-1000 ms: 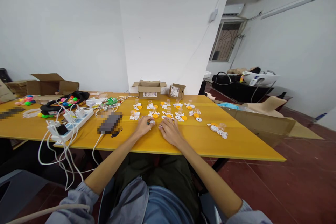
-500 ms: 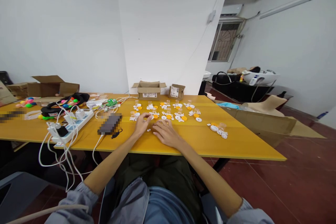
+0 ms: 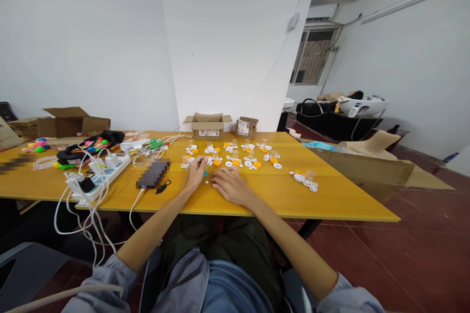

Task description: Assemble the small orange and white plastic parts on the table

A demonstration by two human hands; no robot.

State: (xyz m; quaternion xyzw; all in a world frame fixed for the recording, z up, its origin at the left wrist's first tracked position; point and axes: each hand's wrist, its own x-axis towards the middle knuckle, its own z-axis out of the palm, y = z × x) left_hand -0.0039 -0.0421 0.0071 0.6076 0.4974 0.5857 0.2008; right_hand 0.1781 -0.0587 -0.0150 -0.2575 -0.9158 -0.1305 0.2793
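Note:
My left hand is over the near middle of the table, fingers curled and pressed together; what they hold is too small to make out. A small teal round piece shows right at its fingers; whether it is held or lies on the table is unclear. Below that lies a tiny white piece. My right hand rests palm down to the right, its fingers bent and apart, holding nothing I can see. Just beyond both hands are groups of white discs, orange rings and clear cups.
Another group with a white ring lies to the right. Two cardboard boxes stand at the back. On the left are a dark blurred device, a power strip with tangled white cables, and coloured balls.
My left hand has drawn back slightly to the left, away from the right hand. The teal piece now shows beside it. My right hand has hardly moved.

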